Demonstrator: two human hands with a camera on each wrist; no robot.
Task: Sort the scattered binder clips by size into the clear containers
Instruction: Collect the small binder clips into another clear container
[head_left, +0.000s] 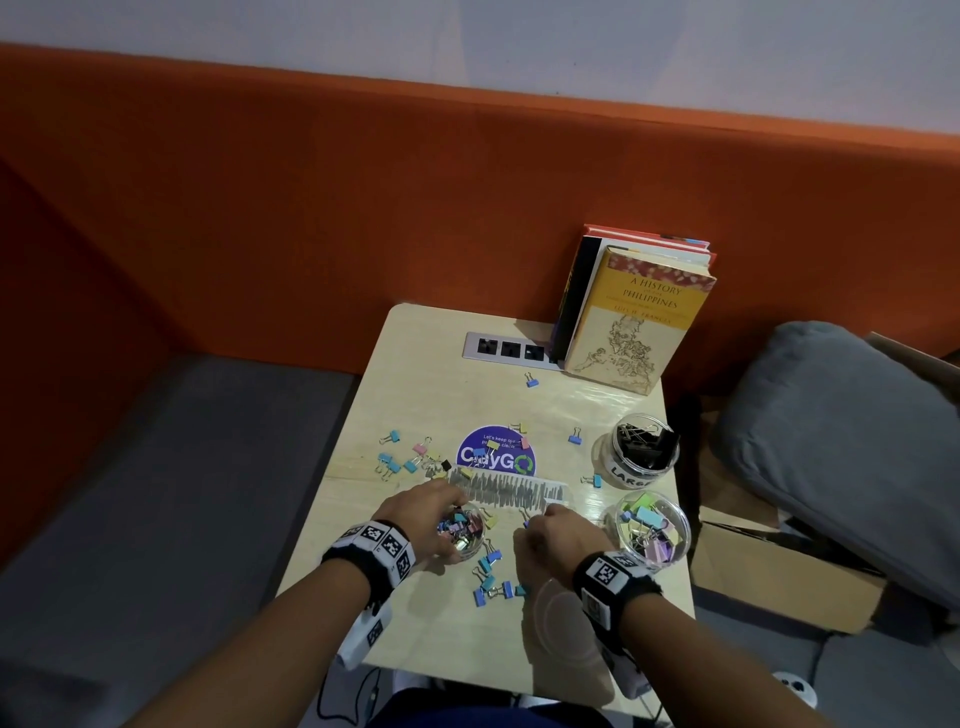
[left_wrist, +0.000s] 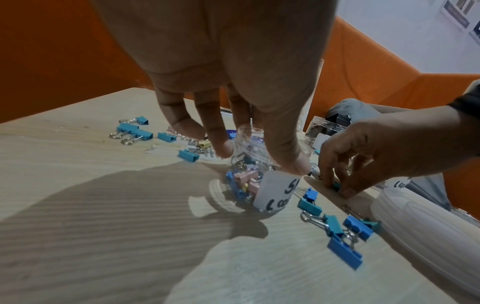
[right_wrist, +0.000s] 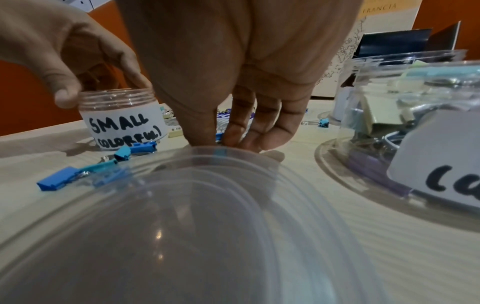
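Note:
A small clear jar labelled SMALL (COLORFUL) stands on the table, partly filled with coloured clips. My left hand grips it from above by the rim, thumb on the near side. Just right of it, my right hand pinches a small blue-green binder clip that lies on the table. A medium jar of pastel clips and a jar marked LARGE with black clips stand at the right edge. Loose clips lie at the left, in front and farther back.
A clear lid lies under my right wrist. A scribbled paper strip and a round blue sticker sit mid-table. Books lean at the back right beside a socket strip. Orange padded walls surround the small table.

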